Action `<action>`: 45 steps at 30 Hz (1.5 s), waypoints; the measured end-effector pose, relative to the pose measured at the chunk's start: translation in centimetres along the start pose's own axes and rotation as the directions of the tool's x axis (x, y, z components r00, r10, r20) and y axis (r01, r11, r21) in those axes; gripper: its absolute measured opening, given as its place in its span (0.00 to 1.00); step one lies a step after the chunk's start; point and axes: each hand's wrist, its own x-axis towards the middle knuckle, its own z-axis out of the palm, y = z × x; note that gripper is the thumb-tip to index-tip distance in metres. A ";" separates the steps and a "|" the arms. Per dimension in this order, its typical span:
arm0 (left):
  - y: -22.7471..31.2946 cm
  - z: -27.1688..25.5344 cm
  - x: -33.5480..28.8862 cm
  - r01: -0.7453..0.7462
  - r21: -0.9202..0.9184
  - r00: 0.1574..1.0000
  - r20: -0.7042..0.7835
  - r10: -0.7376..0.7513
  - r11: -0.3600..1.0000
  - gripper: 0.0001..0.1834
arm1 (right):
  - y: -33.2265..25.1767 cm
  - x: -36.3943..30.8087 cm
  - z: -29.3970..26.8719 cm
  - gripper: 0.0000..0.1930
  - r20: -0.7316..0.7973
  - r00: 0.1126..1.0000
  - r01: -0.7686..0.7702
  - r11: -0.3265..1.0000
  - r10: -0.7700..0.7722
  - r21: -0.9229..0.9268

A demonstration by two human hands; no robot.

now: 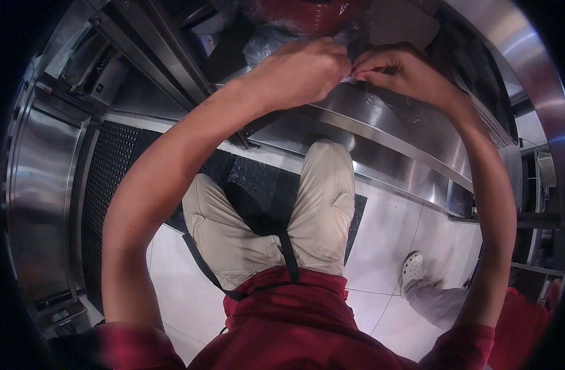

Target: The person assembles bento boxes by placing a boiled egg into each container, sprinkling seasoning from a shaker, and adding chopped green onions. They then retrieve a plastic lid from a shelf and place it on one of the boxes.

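Both hands meet over the steel shelf [381, 117] at the top of the head view. My left hand [307, 69] is closed with its back toward me, its fingers curled at a clear plastic bag [257, 49]. My right hand [401, 71] pinches a crumpled bit of the same thin plastic, its fingertips almost touching the left hand's. Just beyond the hands stands a red rounded object [307, 15], with the clear plastic bunched along its near side. What lies inside the plastic is hidden.
Steel posts [150, 55] rise left of my left forearm. A curved steel edge [529, 49] borders the right. Below are a black perforated mat [110, 160] and white floor tiles [381, 222]. Behind on the right, another person's leg and light clog [412, 268] show.
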 end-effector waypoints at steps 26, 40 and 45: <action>-0.9 -1.4 2.5 -0.157 0.128 0.924 0.369 0.100 0.979 0.08 | -1.1 -0.8 0.6 0.11 -0.079 0.997 -0.014 0.996 0.006 -0.091; -0.6 -1.9 3.0 -0.194 0.162 0.894 0.435 0.107 0.967 0.08 | -1.4 -1.4 0.9 0.10 -0.067 0.996 -0.070 0.988 0.061 -0.139; -0.4 -1.9 3.2 -0.146 0.171 0.890 0.453 0.054 0.974 0.05 | -1.4 -1.6 1.2 0.10 -0.103 0.994 -0.043 0.985 0.025 -0.169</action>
